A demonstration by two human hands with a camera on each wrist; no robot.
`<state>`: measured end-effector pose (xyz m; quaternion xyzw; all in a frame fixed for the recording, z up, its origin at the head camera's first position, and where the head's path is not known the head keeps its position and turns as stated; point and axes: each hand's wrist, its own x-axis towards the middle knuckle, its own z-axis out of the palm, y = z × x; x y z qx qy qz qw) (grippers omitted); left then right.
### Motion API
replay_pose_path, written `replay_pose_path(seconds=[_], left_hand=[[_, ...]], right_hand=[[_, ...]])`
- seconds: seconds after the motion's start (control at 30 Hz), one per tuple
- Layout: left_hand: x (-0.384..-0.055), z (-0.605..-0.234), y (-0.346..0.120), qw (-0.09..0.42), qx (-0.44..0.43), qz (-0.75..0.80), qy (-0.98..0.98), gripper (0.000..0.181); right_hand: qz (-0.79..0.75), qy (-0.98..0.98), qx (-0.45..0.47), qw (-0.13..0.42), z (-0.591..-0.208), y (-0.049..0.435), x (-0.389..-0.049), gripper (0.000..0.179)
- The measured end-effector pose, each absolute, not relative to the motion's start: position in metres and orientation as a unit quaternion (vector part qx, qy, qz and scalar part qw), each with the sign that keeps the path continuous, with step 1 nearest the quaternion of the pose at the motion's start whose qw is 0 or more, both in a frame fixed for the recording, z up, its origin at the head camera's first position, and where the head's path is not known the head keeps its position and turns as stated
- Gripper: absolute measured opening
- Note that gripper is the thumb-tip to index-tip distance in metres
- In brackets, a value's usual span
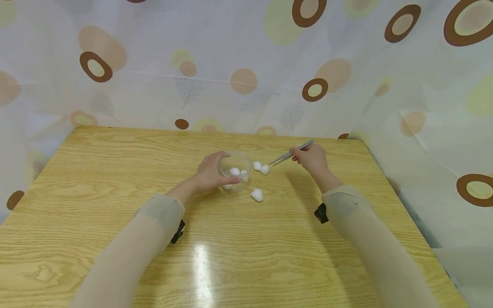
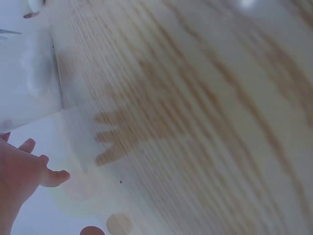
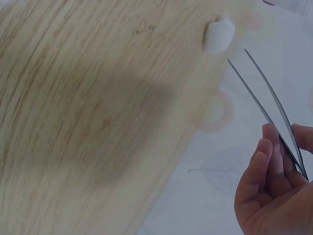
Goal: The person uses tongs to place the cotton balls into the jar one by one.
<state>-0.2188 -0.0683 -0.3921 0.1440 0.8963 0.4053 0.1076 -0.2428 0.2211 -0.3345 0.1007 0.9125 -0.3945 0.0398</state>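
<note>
In the head view my left hand point(image 1: 208, 174) grips a clear round container point(image 1: 236, 160) from its left side, thumb across the front. White cotton balls point(image 1: 234, 171) show through its wall. My right hand point(image 1: 313, 159) pinches metal tweezers point(image 1: 291, 153) between thumb and fingers, and their two tips stand apart. Those tips point left, close to a cotton ball point(image 1: 264, 170) with a second cotton ball point(image 1: 256, 165) beside it. Another cotton ball point(image 1: 256, 195) lies nearer on the table. The right wrist view shows the spread tweezers point(image 3: 261, 88) with nothing between the tips.
The wood-grain table point(image 1: 115, 171) spreads out around both hands. A patterned sheet point(image 1: 215, 98) hangs behind its far edge and along the right side. Black wrist devices point(image 1: 321, 213) sit beneath the sleeves.
</note>
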Motion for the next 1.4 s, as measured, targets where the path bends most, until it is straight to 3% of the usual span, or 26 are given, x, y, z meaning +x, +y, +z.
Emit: replay_pose_path(seconds=[0.33,1.4], left_hand=[[-0.22,-0.395,-0.067,0.098,0.147,0.384,0.906,0.091],[-0.22,-0.395,-0.07,0.097,0.159,0.395,0.9,0.086]], right_hand=[[-0.365,0.925,0.098,0.041,-0.345,0.216,-0.244,0.044],[-0.379,0.921,0.08,0.039,-0.356,0.206,-0.245,0.037]])
